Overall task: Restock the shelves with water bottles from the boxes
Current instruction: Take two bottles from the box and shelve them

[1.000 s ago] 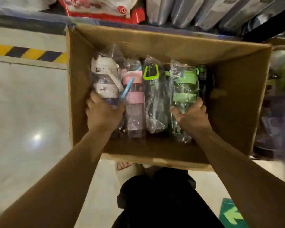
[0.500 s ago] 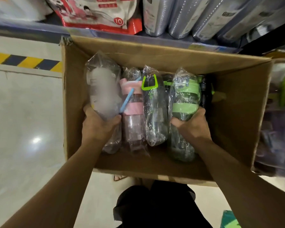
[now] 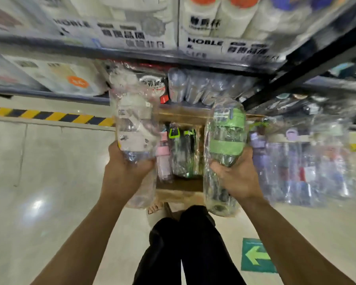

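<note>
above the half-hidden box [image 3: 179, 187], left fingers [image 3: 115, 148] curl round a blurred white bottle [image 3: 135, 128], right fingers [image 3: 246, 156] round a green bottle [image 3: 226, 138].

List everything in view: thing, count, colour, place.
white bottle: one, clear and white, aloft, left
green bottle: one, green, aloft, right
cardboard box: one, brown, floor
pink bottle: one, pink, in box
dark bottles: two visible, lime-green loops, in box
wrapped bottles: count unclear, purple and clear, right of box
shelves: dark frame, ahead
hazard stripe: one, yellow-black, floor, left
arrow sign: one, green, floor, lower right
left hand: one, grips white bottle
right hand: one, grips green bottle
</note>
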{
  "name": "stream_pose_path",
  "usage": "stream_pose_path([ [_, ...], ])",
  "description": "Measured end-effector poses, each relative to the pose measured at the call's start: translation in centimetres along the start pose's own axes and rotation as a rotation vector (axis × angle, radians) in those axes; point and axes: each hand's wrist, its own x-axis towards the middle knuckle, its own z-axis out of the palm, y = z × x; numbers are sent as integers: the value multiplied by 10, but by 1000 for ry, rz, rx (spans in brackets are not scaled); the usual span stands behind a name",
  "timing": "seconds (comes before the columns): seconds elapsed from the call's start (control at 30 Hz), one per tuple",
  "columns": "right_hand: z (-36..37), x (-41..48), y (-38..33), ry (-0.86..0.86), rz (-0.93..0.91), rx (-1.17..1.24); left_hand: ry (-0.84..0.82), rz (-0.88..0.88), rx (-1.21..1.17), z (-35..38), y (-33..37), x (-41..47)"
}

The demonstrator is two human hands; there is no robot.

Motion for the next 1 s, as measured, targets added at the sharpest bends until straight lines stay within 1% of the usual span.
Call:
stream_pose_path([
  [0.1,-42,-58,-71,-20,-83,50,-30,115,8,-44,67,-50],
  [0.17,-69,-99,-114,-15,-159,101,-52,181,-33,-74,111,-90],
  [0.33,-131,-190,-208,47,-326,177,-98,341,-137,-140,211,-184],
  [0.53,-209,-269,-289,190,-548,229,-117,604,-221,-180,310,-265],
  [0.73,-299,-318,-331,338,-710,288,-98,847,-247,-181,400,-335],
  [0.9,-387,-347,-334,443,-825,325,-128,1052,-311,-151,470,-404],
  [1.0,-445,-357,-326,518,-851,339,-146,1159,-341,-122,511,-446],
])
